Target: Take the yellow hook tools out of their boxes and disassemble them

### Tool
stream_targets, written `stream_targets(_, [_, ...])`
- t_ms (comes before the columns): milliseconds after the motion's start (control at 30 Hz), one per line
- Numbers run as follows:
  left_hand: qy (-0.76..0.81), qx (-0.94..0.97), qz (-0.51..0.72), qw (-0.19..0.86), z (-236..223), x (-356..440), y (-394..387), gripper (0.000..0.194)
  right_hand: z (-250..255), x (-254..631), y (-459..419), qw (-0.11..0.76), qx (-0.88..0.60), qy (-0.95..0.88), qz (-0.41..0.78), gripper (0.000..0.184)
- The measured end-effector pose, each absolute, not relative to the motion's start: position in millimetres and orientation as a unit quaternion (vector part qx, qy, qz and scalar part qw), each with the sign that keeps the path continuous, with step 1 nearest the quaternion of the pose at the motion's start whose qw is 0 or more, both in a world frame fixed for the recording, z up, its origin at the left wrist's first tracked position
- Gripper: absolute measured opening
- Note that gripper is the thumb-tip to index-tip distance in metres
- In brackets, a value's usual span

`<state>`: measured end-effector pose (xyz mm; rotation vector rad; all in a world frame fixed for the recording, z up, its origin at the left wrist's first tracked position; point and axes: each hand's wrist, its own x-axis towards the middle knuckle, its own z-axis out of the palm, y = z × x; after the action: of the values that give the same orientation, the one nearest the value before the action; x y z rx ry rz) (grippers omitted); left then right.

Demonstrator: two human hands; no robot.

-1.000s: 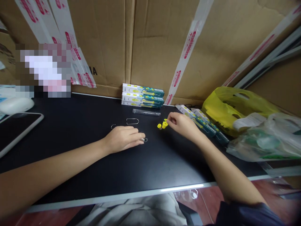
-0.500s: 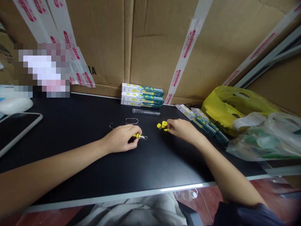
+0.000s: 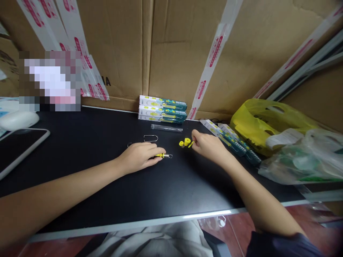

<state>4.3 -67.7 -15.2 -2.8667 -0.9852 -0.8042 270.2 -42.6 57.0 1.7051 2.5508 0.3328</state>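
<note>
My left hand [image 3: 138,156] lies over a yellow spring scale [image 3: 160,155], its fingers closed around the body. The metal end and ring of the scale stick out to the right; a small hook [image 3: 129,145] shows behind the knuckles. At the right, the fingers of my right hand [image 3: 205,143] are pinched together at a thin yellow plastic piece [image 3: 191,144]. Just left of it are a yellow cap [image 3: 187,141] and a smaller yellow round part [image 3: 181,143]. A bent metal wire [image 3: 151,138] lies behind my left hand.
Printed boxes [image 3: 162,109] are stacked against the cardboard, with a clear plastic tube [image 3: 166,128] in front. More boxes [image 3: 227,139], a yellow bag [image 3: 250,121] and a clear bag [image 3: 302,157] sit right. A phone [image 3: 21,150] and a white mouse [image 3: 20,120] lie left.
My left hand has shifted slightly right with the spring scale, its fingers straighter. My right hand has lifted a little, and the thin yellow piece at its fingertips has tilted up.
</note>
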Motion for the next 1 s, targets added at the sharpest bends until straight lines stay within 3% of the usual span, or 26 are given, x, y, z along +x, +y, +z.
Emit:
stream_targets(133, [-0.304,-0.918,-0.253,-0.012,-13,5,-68,0.021,59,252,-63,-0.092,0.520,0.849,0.037,0.013])
stream_targets(300, [-0.283,-0.926,-0.246,-0.029,-10,6,-67,0.020,45,233,-81,-0.109,0.404,0.900,-0.120,0.028])
stream_targets(533, [-0.177,-0.932,-0.282,0.141,-7,7,-71,0.023,38,234,-75,-0.179,0.387,0.874,-0.233,0.036])
stream_targets(667, [-0.104,-0.921,-0.309,0.211,-6,9,-75,0.021,28,237,-69,-0.208,0.391,0.863,-0.244,0.023])
stream_targets(800, [-0.050,-0.923,-0.313,0.219,-6,11,-77,0.015,16,237,-66,-0.220,0.359,0.862,-0.282,0.053])
stream_targets(867, [-0.034,-0.924,-0.316,0.215,-6,12,-77,0.013,13,236,-65,-0.224,0.333,0.856,-0.325,0.059])
stream_targets(1000, [-0.027,-0.927,-0.315,0.203,-5,12,-77,0.012,12,235,-63,-0.246,0.314,0.828,-0.394,0.041])
